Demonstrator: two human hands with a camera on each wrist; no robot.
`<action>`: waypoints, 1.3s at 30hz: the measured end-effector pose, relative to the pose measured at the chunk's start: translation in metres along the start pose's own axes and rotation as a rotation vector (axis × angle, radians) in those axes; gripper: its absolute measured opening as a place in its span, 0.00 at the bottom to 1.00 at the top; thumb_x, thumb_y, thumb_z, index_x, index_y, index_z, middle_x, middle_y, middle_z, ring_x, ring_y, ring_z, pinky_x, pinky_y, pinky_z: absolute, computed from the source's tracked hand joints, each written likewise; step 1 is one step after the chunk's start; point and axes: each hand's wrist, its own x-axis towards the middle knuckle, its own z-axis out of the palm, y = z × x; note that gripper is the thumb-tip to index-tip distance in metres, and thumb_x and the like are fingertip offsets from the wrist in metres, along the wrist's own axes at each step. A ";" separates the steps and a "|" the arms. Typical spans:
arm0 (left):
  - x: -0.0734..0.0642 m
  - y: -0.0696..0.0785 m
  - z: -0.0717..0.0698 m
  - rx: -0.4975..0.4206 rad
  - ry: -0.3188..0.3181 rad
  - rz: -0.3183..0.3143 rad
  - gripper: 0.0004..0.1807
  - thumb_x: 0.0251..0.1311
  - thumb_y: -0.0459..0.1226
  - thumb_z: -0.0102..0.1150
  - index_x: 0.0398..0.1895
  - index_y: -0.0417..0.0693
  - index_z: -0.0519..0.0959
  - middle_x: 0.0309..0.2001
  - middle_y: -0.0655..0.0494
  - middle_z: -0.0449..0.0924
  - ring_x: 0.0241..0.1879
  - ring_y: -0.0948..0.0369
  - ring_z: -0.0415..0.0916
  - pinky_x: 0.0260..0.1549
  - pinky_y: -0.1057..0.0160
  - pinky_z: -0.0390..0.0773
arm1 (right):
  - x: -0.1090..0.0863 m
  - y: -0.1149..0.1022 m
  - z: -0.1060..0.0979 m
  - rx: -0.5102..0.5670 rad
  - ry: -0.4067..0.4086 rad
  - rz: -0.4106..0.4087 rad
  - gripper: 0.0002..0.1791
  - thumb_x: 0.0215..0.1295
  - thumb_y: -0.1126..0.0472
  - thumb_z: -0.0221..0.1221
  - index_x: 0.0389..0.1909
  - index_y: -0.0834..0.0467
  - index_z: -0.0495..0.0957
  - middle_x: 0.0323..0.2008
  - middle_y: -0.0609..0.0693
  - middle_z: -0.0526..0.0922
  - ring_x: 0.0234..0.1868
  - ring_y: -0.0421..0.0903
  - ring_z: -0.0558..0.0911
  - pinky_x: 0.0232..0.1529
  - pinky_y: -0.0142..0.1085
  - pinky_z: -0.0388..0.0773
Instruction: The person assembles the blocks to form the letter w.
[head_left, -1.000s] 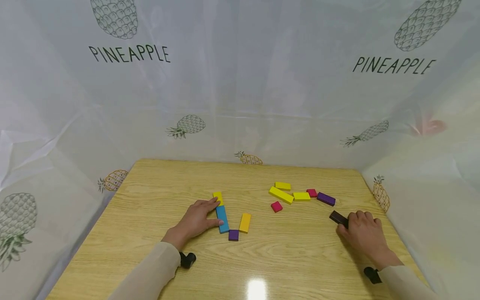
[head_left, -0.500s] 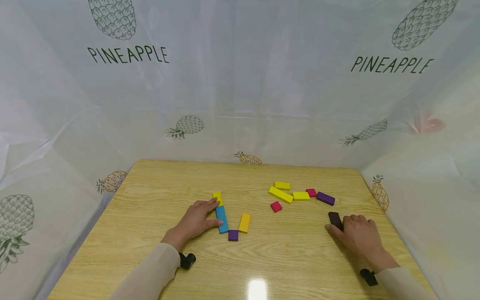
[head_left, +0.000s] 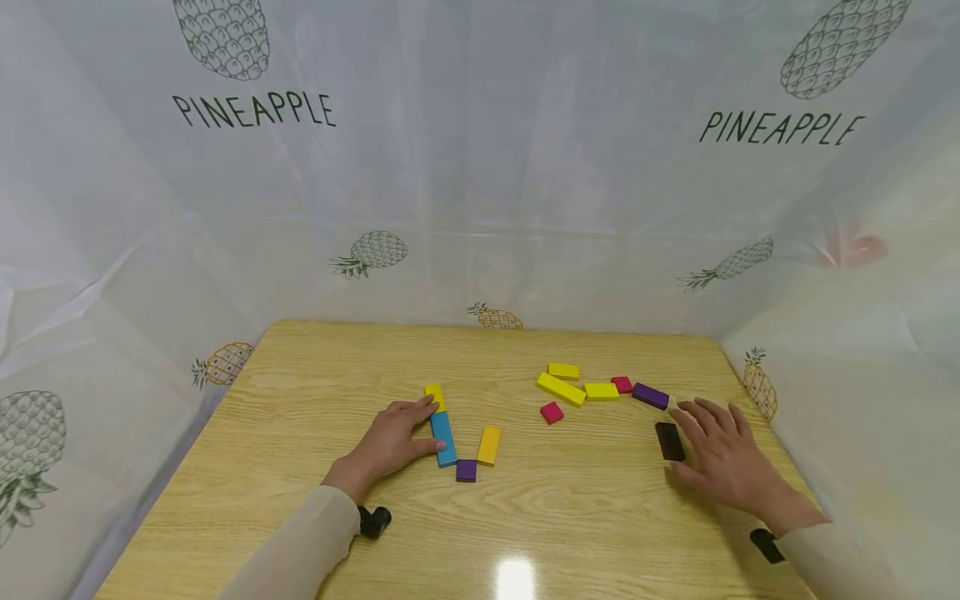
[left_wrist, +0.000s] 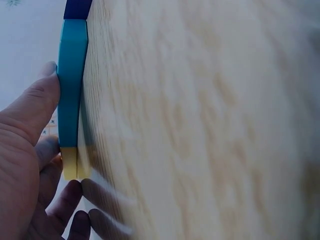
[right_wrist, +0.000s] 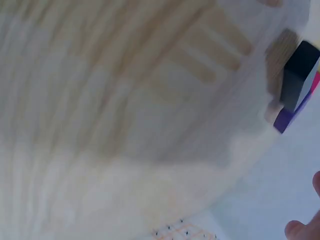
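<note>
My left hand (head_left: 393, 437) rests its thumb and fingertips on a blue block (head_left: 443, 438) and the small yellow block (head_left: 435, 397) at its far end. In the left wrist view the thumb lies along the blue block (left_wrist: 71, 82), with fingertips at the yellow end. A small purple block (head_left: 466, 471) touches the blue block's near corner, and an orange-yellow block (head_left: 489, 446) slants up from the purple one. My right hand (head_left: 727, 458), fingers spread, is just right of a black block (head_left: 670, 442) lying on the table and holds nothing.
Toward the back right of the wooden table (head_left: 585, 517) lie a long yellow block (head_left: 561, 389), two shorter yellow blocks (head_left: 602, 392), two red blocks (head_left: 552, 412) and a long purple block (head_left: 650, 396). A pineapple-print curtain (head_left: 480, 167) surrounds the table's back and sides.
My right hand turned the black block more upright in the head view, then let go of it and spread its fingers, drawing off to the right. The left hand has stayed in place.
</note>
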 end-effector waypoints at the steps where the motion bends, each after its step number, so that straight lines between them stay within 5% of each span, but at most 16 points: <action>1: 0.000 0.000 0.000 -0.002 -0.001 0.001 0.41 0.67 0.56 0.69 0.79 0.51 0.70 0.81 0.57 0.64 0.78 0.46 0.60 0.76 0.35 0.60 | -0.001 0.002 -0.001 -0.011 -0.014 -0.016 0.44 0.62 0.38 0.69 0.70 0.59 0.70 0.68 0.63 0.71 0.69 0.67 0.66 0.65 0.73 0.57; 8: 0.000 0.000 0.000 0.008 0.000 0.004 0.41 0.67 0.56 0.69 0.79 0.52 0.70 0.81 0.56 0.64 0.78 0.46 0.61 0.75 0.35 0.61 | -0.002 0.013 -0.001 -0.048 -0.065 -0.049 0.42 0.64 0.33 0.66 0.71 0.55 0.71 0.69 0.61 0.71 0.69 0.67 0.67 0.65 0.73 0.57; 15: -0.001 0.000 0.000 -0.003 -0.004 -0.002 0.41 0.67 0.57 0.68 0.79 0.52 0.70 0.81 0.57 0.63 0.78 0.46 0.60 0.75 0.35 0.61 | -0.001 0.012 0.008 -0.017 -0.088 -0.017 0.40 0.59 0.42 0.70 0.69 0.57 0.75 0.66 0.63 0.75 0.65 0.67 0.70 0.64 0.72 0.58; 28: 0.000 -0.003 0.001 0.013 0.002 0.011 0.41 0.67 0.57 0.68 0.79 0.52 0.70 0.81 0.56 0.64 0.78 0.45 0.61 0.76 0.35 0.60 | 0.001 0.012 0.011 0.004 -0.162 0.051 0.34 0.64 0.45 0.68 0.66 0.59 0.78 0.64 0.62 0.78 0.65 0.66 0.71 0.60 0.69 0.66; 39: 0.000 -0.003 0.000 0.011 0.001 0.022 0.41 0.68 0.57 0.67 0.79 0.51 0.70 0.81 0.56 0.64 0.78 0.45 0.61 0.76 0.35 0.59 | 0.005 0.015 0.016 0.009 -0.037 0.044 0.36 0.50 0.47 0.76 0.57 0.60 0.76 0.58 0.62 0.75 0.58 0.65 0.72 0.50 0.68 0.71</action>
